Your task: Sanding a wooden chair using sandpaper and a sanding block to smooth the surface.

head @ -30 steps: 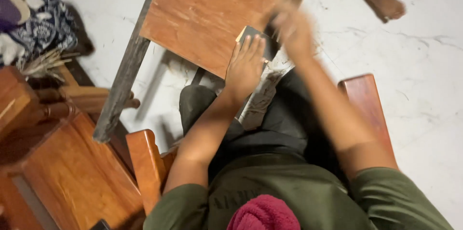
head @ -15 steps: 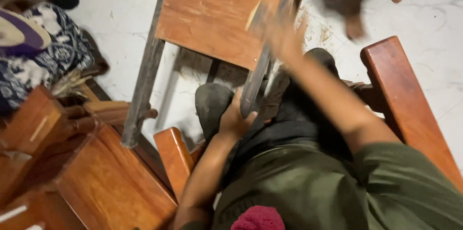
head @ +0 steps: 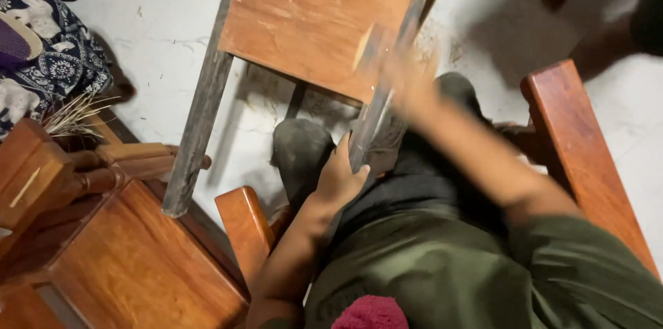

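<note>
Wooden panel (head: 311, 18): our left hand (head: 338, 177) clamps its grey rail (head: 376, 118) steady while our blurred right hand (head: 404, 70), grip unclear, rubs above.

Floor (head: 159, 18) was pale, marbled, scuffed. Reddish wooden chair arms (head: 238, 222) flanked the seat. Polished wooden furniture (head: 131, 267) stood lower left; patterned blue-white cloth (head: 59, 60) lay upper left.

There is one wooden panel (head: 318, 18) with two grey legs (head: 197, 115), and two hands (head: 338, 177) are on it. Two red armrests (head: 242, 222) are visible, and one patterned cloth (head: 55, 60).
</note>
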